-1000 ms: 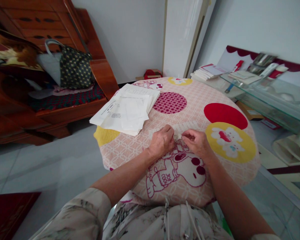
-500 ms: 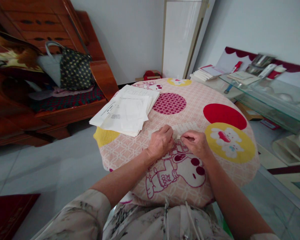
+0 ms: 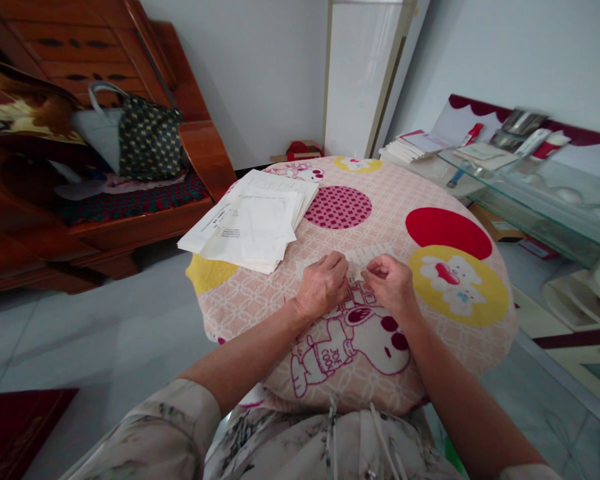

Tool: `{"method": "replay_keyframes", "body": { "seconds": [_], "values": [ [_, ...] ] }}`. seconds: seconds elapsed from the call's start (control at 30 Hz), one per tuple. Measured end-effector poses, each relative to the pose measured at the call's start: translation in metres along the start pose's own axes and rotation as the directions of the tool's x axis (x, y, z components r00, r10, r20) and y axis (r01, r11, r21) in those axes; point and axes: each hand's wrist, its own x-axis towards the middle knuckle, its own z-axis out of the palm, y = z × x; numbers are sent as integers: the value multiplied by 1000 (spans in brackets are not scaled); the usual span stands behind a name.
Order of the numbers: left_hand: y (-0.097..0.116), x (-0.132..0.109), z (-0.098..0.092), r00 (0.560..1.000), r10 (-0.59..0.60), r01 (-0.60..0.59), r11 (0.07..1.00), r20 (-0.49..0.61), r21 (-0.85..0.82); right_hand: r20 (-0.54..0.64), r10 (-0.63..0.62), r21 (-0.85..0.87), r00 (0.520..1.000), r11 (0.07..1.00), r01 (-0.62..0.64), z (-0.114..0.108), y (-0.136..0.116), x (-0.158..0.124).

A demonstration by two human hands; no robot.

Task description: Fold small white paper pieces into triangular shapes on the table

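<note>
Near the middle of the round cloth-covered table, my left hand and my right hand face each other, a small gap apart. The fingers of both are closed in a pinch on a small pale piece of paper, mostly covered by the fingertips. Just beyond them lies a pale strip with lines, partly hidden by the hands; whether it joins the small piece I cannot tell. A stack of printed sheets is left of my left hand, with smaller blank-looking sheets on top.
On the right, a glass shelf stands beside the table, with metal bowls and a red-and-white cup. Books are piled at the table's far right. A wooden bench with bags stands on the left.
My right hand has shifted slightly up and left, its fingers still pinched. A little more of the pale piece shows between the hands. The paper stack lies as before.
</note>
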Motion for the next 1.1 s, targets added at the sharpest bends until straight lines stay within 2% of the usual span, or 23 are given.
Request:
{"method": "replay_keyframes", "body": {
  "seconds": [0.1, 0.2, 0.3, 0.4, 0.5, 0.73, 0.87, 0.97, 1.1],
  "values": [
    [0, 0, 0, 1000, 2, -3, 1000, -26, -19, 20, 31, -63, 999, 998, -29, 0, -2, 1],
    [-1, 1, -1, 999, -4, 1, 997, -45, -74, 102, -52, -217, 993, 973, 74, -2, -4, 1],
    [-3, 2, -2, 998, -53, 42, 977, -46, -208, 152, -110, -282, 982, 948, 150, -4, -4, 1],
    [-5, 3, -4, 995, -95, 83, 931, -16, -356, 172, -130, -293, 977, 940, 177, -7, -3, 1],
    [-5, 4, -4, 996, -92, 92, 904, 21, -418, 204, -107, -281, 973, 946, 164, -10, -3, 1],
    [-5, 4, 1, 992, -114, 128, 894, 59, -430, 176, -90, -286, 980, 948, 138, -12, -2, 3],
    [-4, 6, 2, 983, -122, 170, 887, 138, -428, 201, -9, -263, 980, 963, 63, -14, 1, 4],
    [-4, 6, 1, 976, -97, 176, 881, 196, -439, 179, 17, -278, 984, 960, 34, -16, 3, 5],
    [-7, 7, -2, 980, -47, 140, 853, 194, -502, 126, -3, -276, 992, 960, 38, -19, 1, 7]
  ]
}}
